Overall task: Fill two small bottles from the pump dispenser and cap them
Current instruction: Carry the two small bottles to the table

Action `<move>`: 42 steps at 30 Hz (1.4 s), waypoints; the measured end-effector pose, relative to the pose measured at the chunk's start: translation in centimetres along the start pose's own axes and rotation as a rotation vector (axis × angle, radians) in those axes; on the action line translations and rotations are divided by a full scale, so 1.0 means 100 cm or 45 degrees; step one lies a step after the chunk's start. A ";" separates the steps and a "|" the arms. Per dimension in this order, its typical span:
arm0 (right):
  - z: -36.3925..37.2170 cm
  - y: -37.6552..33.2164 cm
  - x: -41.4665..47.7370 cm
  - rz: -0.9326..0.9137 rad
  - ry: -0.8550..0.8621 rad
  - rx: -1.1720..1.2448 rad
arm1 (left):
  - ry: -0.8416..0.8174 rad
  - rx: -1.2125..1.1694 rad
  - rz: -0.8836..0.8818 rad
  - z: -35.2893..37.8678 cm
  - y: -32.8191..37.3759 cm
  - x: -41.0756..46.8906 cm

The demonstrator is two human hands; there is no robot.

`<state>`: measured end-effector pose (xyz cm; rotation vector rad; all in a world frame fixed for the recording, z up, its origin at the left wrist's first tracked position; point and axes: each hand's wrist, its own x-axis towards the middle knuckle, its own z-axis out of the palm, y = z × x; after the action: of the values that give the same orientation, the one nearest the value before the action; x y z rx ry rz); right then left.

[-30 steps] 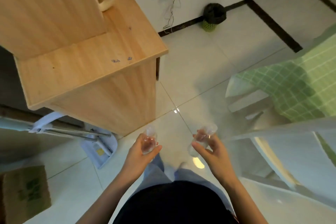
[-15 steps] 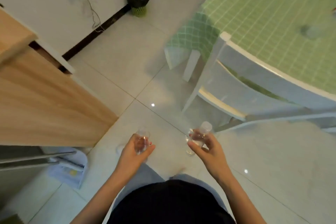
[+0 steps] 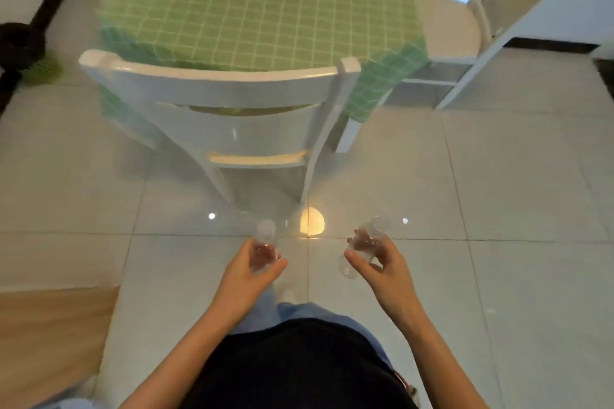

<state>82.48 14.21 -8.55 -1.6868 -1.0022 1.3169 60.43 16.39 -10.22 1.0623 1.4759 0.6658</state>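
Standing behind the chair [image 3: 212, 90], each hand grips a bottle; left hand [image 3: 247, 276], right hand [image 3: 382, 271]; best set both upright on the table [image 3: 232, 10].

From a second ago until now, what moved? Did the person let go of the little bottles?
No. The person turned right: the wooden cabinet slid from the upper left to the lower-left corner, and the green-checked table and white chair now stand straight ahead. Unchanged: the left hand still grips one small bottle, the right hand the other bottle.
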 end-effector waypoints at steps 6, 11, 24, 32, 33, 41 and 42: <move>-0.042 0.013 -0.006 0.064 0.228 0.142 | -0.224 0.180 0.060 0.055 0.033 0.027; -0.083 0.018 0.011 0.110 0.437 0.220 | -0.416 0.292 0.106 0.110 0.060 0.070; -0.225 -0.006 0.106 0.213 0.743 0.299 | -0.739 0.355 0.181 0.273 0.167 0.200; -0.312 -0.009 0.163 0.205 0.813 0.331 | -0.758 0.352 0.139 0.343 0.204 0.245; -0.324 -0.009 0.172 0.201 0.798 0.326 | -0.741 0.355 0.140 0.353 0.208 0.250; -0.430 -0.016 0.251 0.148 0.518 0.232 | -0.456 0.211 0.101 0.446 0.241 0.274; -0.444 -0.019 0.259 0.143 0.482 0.225 | -0.415 0.179 0.089 0.457 0.245 0.276</move>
<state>129.85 34.27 -8.73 -1.7867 -0.5626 1.0644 112.11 44.33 -10.59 1.2704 1.2198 0.4167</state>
